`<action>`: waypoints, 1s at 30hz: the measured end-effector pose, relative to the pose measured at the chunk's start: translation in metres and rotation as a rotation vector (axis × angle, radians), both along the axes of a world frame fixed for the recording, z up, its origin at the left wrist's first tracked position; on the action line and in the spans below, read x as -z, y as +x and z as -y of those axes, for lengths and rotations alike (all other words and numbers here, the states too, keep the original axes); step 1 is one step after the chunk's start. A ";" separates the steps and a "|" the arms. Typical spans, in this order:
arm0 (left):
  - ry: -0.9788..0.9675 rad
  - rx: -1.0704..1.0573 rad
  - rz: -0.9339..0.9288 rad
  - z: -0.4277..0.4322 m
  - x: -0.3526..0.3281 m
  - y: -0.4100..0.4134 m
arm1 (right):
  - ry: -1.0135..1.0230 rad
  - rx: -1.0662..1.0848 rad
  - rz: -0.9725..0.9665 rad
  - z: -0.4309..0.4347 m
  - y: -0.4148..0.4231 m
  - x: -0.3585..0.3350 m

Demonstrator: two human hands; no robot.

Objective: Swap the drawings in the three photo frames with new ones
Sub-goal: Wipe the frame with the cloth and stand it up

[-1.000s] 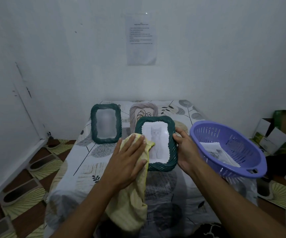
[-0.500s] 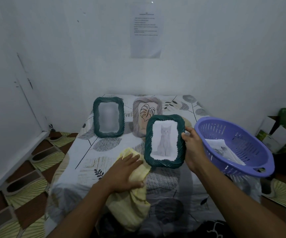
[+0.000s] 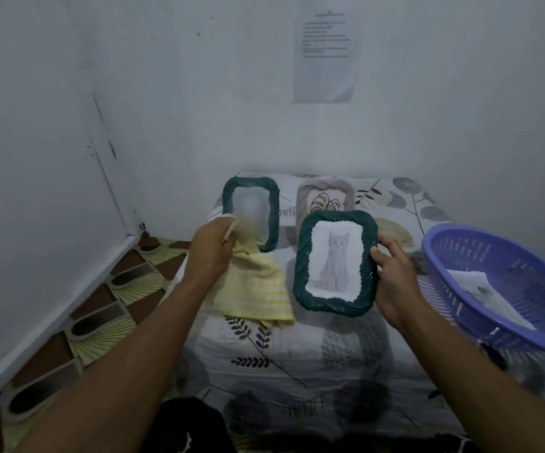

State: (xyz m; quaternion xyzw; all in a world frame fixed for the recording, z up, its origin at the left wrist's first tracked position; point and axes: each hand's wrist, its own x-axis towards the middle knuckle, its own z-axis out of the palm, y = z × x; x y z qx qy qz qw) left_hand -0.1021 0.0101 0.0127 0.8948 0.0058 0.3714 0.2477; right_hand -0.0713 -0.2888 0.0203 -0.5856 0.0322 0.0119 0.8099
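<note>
Left hand (image 3: pixel 210 250) grips yellow cloth (image 3: pixel 255 289); right hand (image 3: pixel 395 282) holds cat frame (image 3: pixel 302 273) upright; basket (image 3: pixel 460 256) at right.

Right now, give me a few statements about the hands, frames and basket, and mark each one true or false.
1. The right hand holds the cat frame. True.
2. The left hand holds nothing. False: it grips the yellow cloth.
3. The purple basket has nothing in it. False: papers lie inside.
4. A beige frame with a leaf drawing stands behind the cat frame. True.
</note>
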 end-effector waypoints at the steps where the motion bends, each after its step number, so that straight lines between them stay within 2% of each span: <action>1: 0.027 0.008 0.008 -0.004 -0.007 0.001 | -0.001 -0.004 0.005 -0.003 0.000 -0.001; 6: 0.055 0.124 -0.298 -0.011 0.035 -0.009 | 0.003 -0.037 0.011 -0.013 -0.003 -0.003; 9: 0.193 0.072 -0.647 -0.011 0.074 -0.021 | -0.010 -0.039 0.009 -0.012 -0.004 0.000; 10: 0.239 0.054 -0.707 -0.013 0.083 -0.024 | -0.012 -0.037 0.005 -0.011 -0.004 0.001; 13: 0.293 -0.010 -0.654 -0.011 0.083 -0.023 | -0.022 -0.026 -0.008 -0.007 -0.004 0.001; 16: 0.241 -0.014 -0.487 0.004 0.064 -0.015 | -0.025 -0.019 -0.009 -0.005 -0.003 0.000; 19: -0.068 0.147 -0.343 0.040 0.041 -0.007 | -0.040 -0.018 -0.004 -0.002 -0.002 -0.002; 23: -0.759 0.426 -0.552 0.101 0.012 0.004 | -0.073 -0.028 -0.003 0.004 -0.003 -0.004; 27: -1.121 0.440 -0.499 0.132 0.011 0.021 | -0.122 -0.051 -0.039 0.020 0.005 -0.005; 30: -1.252 0.485 -0.500 0.141 0.014 0.029 | -0.134 -0.123 -0.061 0.035 0.013 -0.005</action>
